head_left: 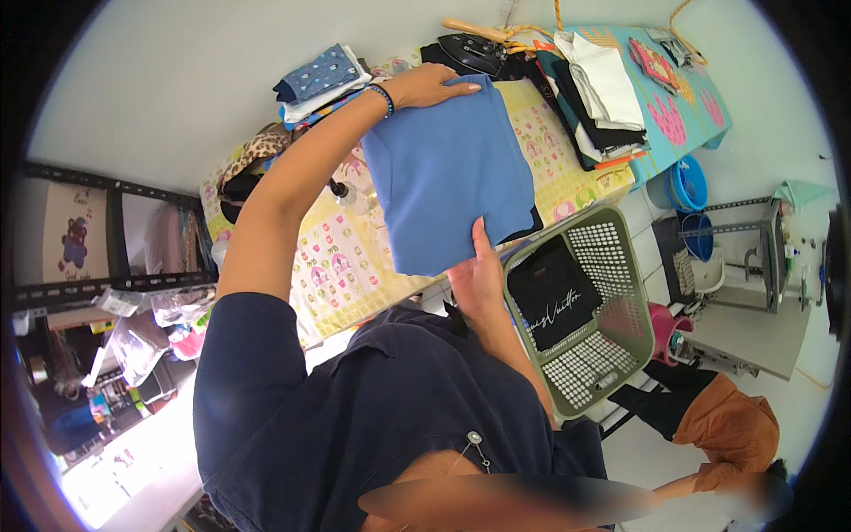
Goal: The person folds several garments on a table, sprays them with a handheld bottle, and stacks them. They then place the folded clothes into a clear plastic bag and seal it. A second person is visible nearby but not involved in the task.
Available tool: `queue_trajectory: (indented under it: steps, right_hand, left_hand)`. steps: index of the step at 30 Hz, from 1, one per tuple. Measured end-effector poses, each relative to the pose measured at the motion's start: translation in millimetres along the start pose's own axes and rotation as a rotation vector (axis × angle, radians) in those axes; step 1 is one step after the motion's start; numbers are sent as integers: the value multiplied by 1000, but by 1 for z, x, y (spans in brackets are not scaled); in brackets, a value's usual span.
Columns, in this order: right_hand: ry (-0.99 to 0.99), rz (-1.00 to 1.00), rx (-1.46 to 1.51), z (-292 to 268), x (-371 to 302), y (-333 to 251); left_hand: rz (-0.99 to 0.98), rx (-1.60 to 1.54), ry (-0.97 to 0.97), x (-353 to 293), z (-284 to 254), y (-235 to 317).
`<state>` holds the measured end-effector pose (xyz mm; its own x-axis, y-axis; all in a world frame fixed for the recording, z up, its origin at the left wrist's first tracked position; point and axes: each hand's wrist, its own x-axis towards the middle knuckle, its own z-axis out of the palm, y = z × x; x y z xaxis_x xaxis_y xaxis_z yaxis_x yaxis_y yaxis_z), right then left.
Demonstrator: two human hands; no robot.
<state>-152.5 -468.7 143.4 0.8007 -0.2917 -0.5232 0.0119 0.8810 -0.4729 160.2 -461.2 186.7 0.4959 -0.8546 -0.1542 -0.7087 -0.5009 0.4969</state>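
A folded blue garment (pixel 452 177) is spread between my hands above the front of the patterned table. At its far edge, my left hand (pixel 430 87) grips the cloth, the thumb lying over the top; a dark beaded bracelet is on that wrist. My right hand (pixel 479 273) pinches the near edge, thumb above and fingers mostly hidden underneath. A strip of black cloth (pixel 529 227) shows from under the garment's right side. Next to my left forearm stands a small clear bottle with a black top (pixel 349 195).
A green laundry basket (pixel 581 390) holding a black shirt (pixel 554 293) stands right of the table (pixel 328 275). Folded clothes (pixel 324 75), an iron (pixel 474 53) and another clothes pile (pixel 603 84) lie at the back. Blue buckets (pixel 687 186) and another person (pixel 727 421) are at right.
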Motion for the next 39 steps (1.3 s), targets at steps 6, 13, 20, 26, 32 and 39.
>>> queue_trajectory:
  steps: [6, 13, 20, 26, 32, 39]
  right_hand:
    - [336, -334, -1146, -14, -45, -61]
    - [146, -1177, -2017, 48, 74, -76]
    - [194, -926, -1901, 9, 110, -46]
    - [226, -861, -2069, 27, 98, -60]
    - [-145, -1181, -2165, 50, 86, -37]
    - [-254, -1115, -2164, 62, 105, -9]
  left_hand:
    - [69, 312, 623, -39, 28, 42]
    - [64, 486, 412, -65, 102, 67]
    - [225, 227, 528, -68, 99, 24]
    - [-191, 545, 850, -107, 61, 4]
    - [-379, -267, 1260, -203, 99, -43]
    - [-571, -606, 946, -202, 196, -96]
